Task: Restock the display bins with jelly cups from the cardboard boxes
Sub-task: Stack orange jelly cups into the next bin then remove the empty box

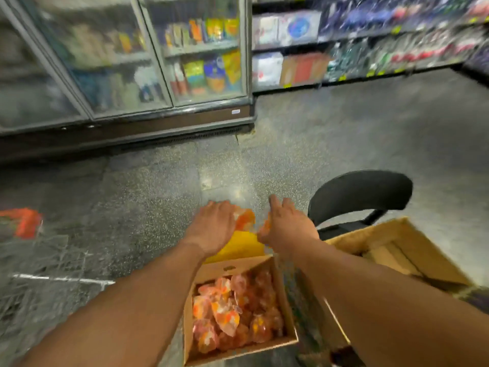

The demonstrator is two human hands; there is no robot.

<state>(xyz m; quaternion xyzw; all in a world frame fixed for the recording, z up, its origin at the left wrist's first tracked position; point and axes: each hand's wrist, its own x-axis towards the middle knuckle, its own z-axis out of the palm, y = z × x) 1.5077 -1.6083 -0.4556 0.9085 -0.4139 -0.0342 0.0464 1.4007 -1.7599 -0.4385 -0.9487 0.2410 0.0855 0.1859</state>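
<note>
Both my arms reach forward over an open cardboard box [232,268] on the floor that holds several orange jelly cup packs [232,313]. One orange and clear jelly cup pack [244,218] hangs in the air between my hands, above the box's yellow flap. My left hand [214,226] lies against the pack's left side with fairly straight fingers. My right hand [287,229] grips its right side with curled fingers, the index finger sticking out. The whole view is blurred by motion.
A second cardboard box [397,234] stands to the right, behind it a black chair [360,194]. A glass-door freezer [132,62] fills the upper left and stocked shelves [370,49] the upper right. A wire bin [39,260] with an orange item sits at the left.
</note>
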